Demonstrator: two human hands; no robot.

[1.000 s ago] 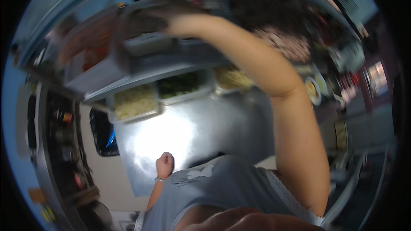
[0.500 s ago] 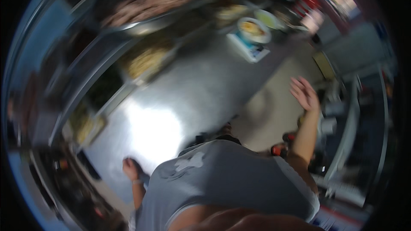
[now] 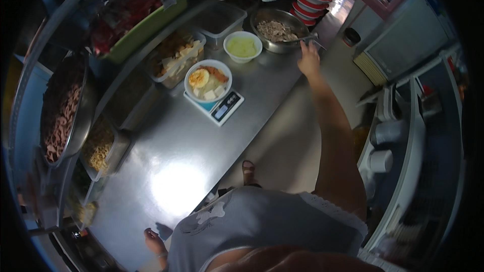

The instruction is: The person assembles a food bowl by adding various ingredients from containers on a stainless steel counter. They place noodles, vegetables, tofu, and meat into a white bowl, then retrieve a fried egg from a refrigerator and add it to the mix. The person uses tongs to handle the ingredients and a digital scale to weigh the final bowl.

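My right hand (image 3: 308, 60) reaches to the far right, fingers stretched out, at the handle of a metal utensil (image 3: 313, 37) that lies across a steel bowl (image 3: 280, 46) of cooked, shredded-looking food. Whether the fingertips touch the handle is hard to tell. My left hand (image 3: 154, 242) hangs low by the counter's near left edge, fingers loosely curled, nothing visible in them. Between the hands, a white bowl (image 3: 207, 99) with half an egg, white cubes and orange-brown pieces stands on a digital kitchen scale (image 3: 229, 109). Beyond it is a white bowl of pale green pieces (image 3: 242, 47).
Several clear food tubs (image 3: 174, 78) line the back of the steel counter (image 3: 166, 131). A large basin of sliced meat (image 3: 63, 116) stands on the raised ledge at left. Stacked red-and-white bowls (image 3: 308, 6) are at the far end. Shelves (image 3: 398, 171) line the right side.
My right hand has gone from over the floor to the utensil at the steel bowl. The view has turned toward the counter's far end. My left hand stays low, loosely curled.
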